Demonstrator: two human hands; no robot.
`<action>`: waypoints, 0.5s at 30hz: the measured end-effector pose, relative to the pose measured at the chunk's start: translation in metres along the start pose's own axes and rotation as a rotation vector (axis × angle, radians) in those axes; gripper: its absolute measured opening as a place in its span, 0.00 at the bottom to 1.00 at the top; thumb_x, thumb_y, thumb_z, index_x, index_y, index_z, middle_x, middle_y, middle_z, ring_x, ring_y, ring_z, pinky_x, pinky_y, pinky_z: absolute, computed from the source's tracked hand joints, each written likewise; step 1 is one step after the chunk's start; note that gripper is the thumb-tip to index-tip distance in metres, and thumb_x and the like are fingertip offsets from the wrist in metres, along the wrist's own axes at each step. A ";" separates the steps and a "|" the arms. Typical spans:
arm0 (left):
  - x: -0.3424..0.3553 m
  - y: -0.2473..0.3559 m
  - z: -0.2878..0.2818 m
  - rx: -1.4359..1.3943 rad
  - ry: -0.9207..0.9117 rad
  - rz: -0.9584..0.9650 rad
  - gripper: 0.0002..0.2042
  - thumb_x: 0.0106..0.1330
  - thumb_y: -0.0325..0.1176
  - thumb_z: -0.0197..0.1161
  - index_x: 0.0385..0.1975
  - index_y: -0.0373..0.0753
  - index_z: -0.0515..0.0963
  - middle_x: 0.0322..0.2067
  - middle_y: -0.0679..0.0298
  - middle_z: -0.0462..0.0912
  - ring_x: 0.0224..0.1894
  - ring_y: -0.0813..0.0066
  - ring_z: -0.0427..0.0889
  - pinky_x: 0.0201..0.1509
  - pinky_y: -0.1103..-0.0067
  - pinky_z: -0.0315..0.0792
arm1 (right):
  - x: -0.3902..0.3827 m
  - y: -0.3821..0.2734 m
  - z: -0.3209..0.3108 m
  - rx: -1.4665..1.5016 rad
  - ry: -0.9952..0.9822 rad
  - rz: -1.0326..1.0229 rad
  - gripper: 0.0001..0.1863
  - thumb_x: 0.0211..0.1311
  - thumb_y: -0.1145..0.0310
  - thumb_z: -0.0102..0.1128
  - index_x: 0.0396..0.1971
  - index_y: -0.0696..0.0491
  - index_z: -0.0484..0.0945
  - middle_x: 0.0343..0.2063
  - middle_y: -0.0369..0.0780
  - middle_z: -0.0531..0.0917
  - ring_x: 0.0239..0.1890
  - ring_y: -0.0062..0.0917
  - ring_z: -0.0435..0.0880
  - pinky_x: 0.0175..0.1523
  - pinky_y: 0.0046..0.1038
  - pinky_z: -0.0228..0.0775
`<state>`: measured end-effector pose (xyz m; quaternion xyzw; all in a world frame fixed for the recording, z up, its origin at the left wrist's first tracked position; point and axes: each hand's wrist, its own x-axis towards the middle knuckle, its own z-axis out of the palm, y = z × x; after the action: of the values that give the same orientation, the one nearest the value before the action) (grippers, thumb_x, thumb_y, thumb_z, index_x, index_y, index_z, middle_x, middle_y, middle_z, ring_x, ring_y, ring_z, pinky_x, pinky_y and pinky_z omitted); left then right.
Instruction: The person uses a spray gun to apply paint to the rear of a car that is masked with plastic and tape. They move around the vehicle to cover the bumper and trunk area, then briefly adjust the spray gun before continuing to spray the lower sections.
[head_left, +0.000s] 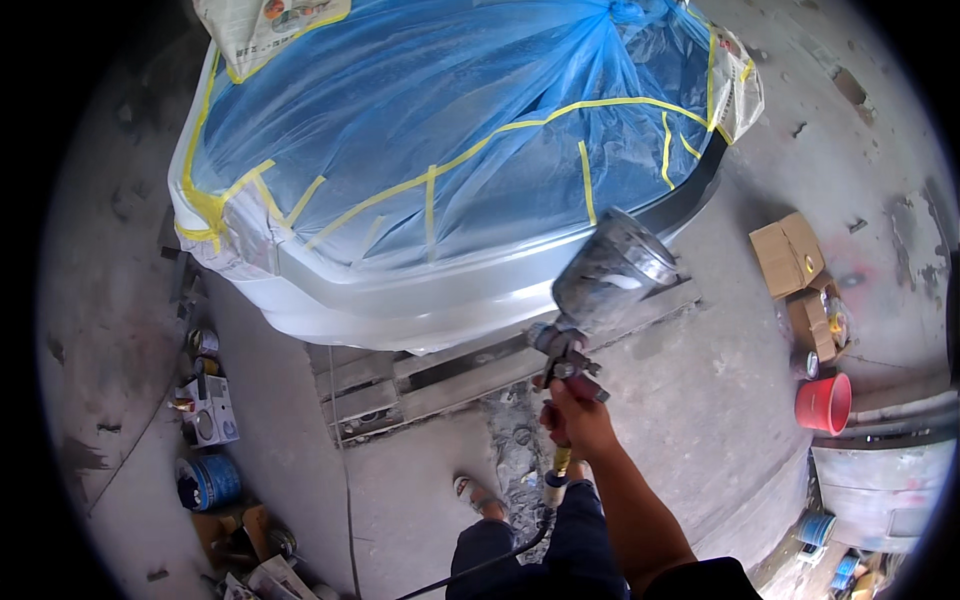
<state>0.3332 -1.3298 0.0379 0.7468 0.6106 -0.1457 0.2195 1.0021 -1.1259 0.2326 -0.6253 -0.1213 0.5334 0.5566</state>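
Note:
My right hand (575, 420) reaches up from the lower middle, its fingers wrapped round a spray gun (565, 355) with a metal cup (610, 275) on top. A hose (520, 550) runs from the gun's handle fitting toward the lower left. The cup sits in front of a white vehicle bumper (370, 310). Above it, blue plastic sheet (420, 100) with yellow tape and pieces of newspaper (735, 95) covers the body; the bumper's right end is dark. My left hand is out of view.
My feet (480, 497) stand below on concrete (410, 500) beside a floor grate (365, 400). Cans and tubs (208, 480) line the left. Cardboard boxes (785, 255), a red bucket (822, 404) and a pale panel (880, 490) lie at the right.

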 end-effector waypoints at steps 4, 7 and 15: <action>-0.016 0.059 0.013 0.038 0.014 -0.047 0.18 0.56 0.46 0.61 0.13 0.38 0.76 0.14 0.51 0.75 0.19 0.50 0.75 0.24 0.61 0.68 | 0.035 -0.014 -0.042 -0.013 0.007 0.058 0.16 0.62 0.54 0.53 0.34 0.52 0.75 0.15 0.36 0.74 0.14 0.16 0.70 0.17 0.19 0.59; -0.021 0.129 0.018 0.114 -0.027 -0.090 0.18 0.56 0.46 0.60 0.13 0.38 0.76 0.14 0.51 0.76 0.19 0.50 0.76 0.25 0.61 0.69 | 0.055 -0.032 -0.104 0.008 0.182 -0.024 0.18 0.61 0.52 0.55 0.29 0.54 0.72 0.14 0.36 0.74 0.12 0.19 0.70 0.16 0.20 0.60; -0.005 0.283 0.026 -0.053 -0.364 -0.314 0.19 0.51 0.51 0.64 0.17 0.38 0.79 0.20 0.51 0.79 0.28 0.51 0.79 0.32 0.63 0.70 | 0.081 -0.103 -0.276 0.010 0.428 -0.157 0.19 0.59 0.50 0.56 0.28 0.53 0.72 0.14 0.35 0.73 0.11 0.16 0.70 0.13 0.18 0.59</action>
<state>0.6097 -1.3923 0.0603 0.5980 0.6733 -0.2944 0.3200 1.3015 -1.1853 0.2226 -0.7101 -0.0462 0.3441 0.6125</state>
